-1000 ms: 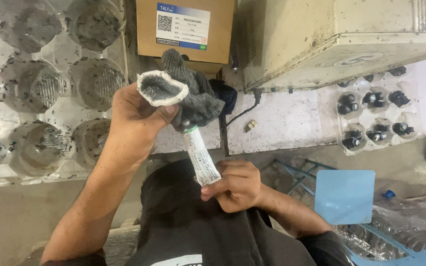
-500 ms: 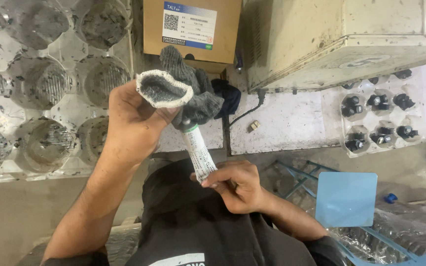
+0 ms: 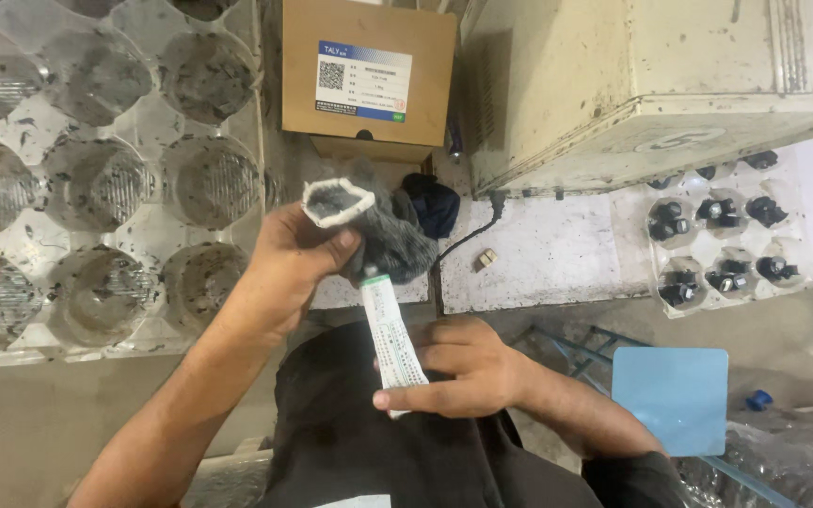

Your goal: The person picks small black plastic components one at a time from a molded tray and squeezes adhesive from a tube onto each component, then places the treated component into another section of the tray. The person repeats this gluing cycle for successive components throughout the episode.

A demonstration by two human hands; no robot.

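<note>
Gripping a grey glove (image 3: 383, 235) by its white cuff, my left hand (image 3: 289, 263) holds it up at eleven o'clock from my right hand (image 3: 458, 372), which clasps a white tube (image 3: 390, 337) whose nozzle touches the glove's underside.

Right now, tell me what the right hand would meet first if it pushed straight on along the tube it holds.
Probably the grey glove in the left hand: the right hand aims the white tube up at it.

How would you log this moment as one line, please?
left hand: holds grey glove | right hand: holds white tube | tube tip at glove
</note>
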